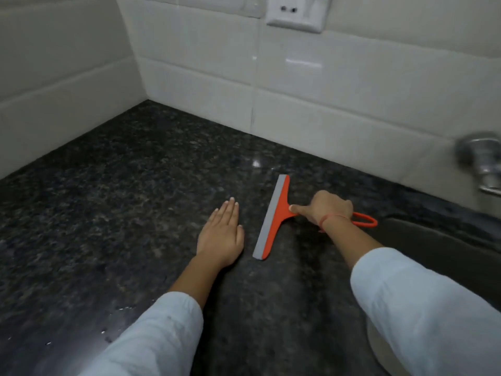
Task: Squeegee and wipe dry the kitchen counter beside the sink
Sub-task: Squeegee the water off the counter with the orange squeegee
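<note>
An orange squeegee [275,215] with a grey rubber blade lies blade-down on the dark speckled granite counter [122,185]. My right hand [326,207] is closed around its handle, forefinger stretched along the neck toward the blade; the handle's loop sticks out behind the wrist. My left hand [222,234] rests flat on the counter just left of the blade, fingers together, holding nothing. A few water droplets [108,335] glint on the counter near my left sleeve.
White tiled walls [325,85] meet in a corner at the back left. A wall socket [296,12] sits high on the back wall. A metal tap [482,164] juts out at the right, above the dark sink edge [433,240].
</note>
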